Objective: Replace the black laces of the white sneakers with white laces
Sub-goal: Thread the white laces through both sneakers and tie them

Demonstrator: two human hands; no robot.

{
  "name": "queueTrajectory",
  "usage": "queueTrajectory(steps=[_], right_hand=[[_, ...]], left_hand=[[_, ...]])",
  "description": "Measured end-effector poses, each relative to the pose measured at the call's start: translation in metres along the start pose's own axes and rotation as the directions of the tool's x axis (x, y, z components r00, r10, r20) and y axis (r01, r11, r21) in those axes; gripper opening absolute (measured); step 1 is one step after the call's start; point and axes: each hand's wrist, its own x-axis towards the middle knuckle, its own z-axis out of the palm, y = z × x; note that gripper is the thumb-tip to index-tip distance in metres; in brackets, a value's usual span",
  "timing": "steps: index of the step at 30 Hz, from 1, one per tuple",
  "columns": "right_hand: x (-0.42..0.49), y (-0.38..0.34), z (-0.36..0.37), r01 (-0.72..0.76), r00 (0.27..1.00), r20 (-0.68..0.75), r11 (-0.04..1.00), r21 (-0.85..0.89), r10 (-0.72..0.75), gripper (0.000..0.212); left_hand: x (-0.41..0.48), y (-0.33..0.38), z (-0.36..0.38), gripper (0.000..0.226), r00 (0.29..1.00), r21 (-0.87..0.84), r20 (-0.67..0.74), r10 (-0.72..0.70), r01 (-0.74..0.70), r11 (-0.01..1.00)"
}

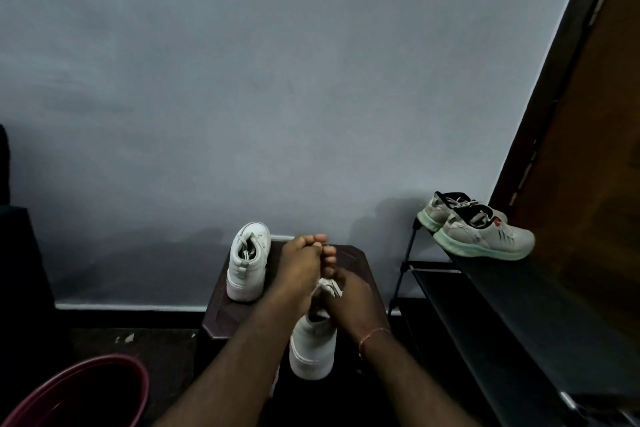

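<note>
Keep your right hand [349, 302] gripping the near sneaker [311, 347] firmly by its tongue, just below your left hand [301, 263] (fingertips bunched, on what I cannot tell), and pull straight, without twisting.

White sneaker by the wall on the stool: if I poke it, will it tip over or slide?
It would probably slide rather than tip: the white sneaker stands upright on a broad, thick sole on the stool. Hollow inside, it is likely light for its size. Its soft collar may squash a bit if squeezed.
</note>
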Motion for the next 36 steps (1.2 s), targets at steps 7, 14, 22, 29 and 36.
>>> queueTrajectory(steps=[7,14,22,29,36], right_hand=[[-0.009,-0.055,-0.026,-0.277,0.961,0.263,0.390,0.878,0.091,0.015],[0.002,-0.044,-0.053,-0.145,0.983,0.053,0.555,0.819,0.178,0.010],[0.011,-0.021,-0.061,-0.114,0.991,0.022,0.747,0.655,0.132,0.014],[0.004,0.005,-0.054,-0.179,0.984,0.098,0.796,0.578,0.151,0.019],[0.007,-0.006,-0.040,0.006,0.991,0.111,0.860,0.511,-0.072,0.005]], left_hand=[[-0.006,0.038,0.014,0.031,0.999,-0.369,-0.029,0.043,-0.051,0.928],[-0.015,0.016,-0.019,0.023,0.959,0.389,0.262,0.111,-0.210,0.897],[0.005,-0.003,-0.041,0.031,0.979,0.221,-0.079,0.190,-0.169,0.960],[0.007,-0.018,-0.066,0.046,0.882,0.919,-0.176,0.437,-0.012,0.394],[0.012,-0.031,-0.051,0.016,0.773,0.811,0.438,0.459,-0.561,0.170]])
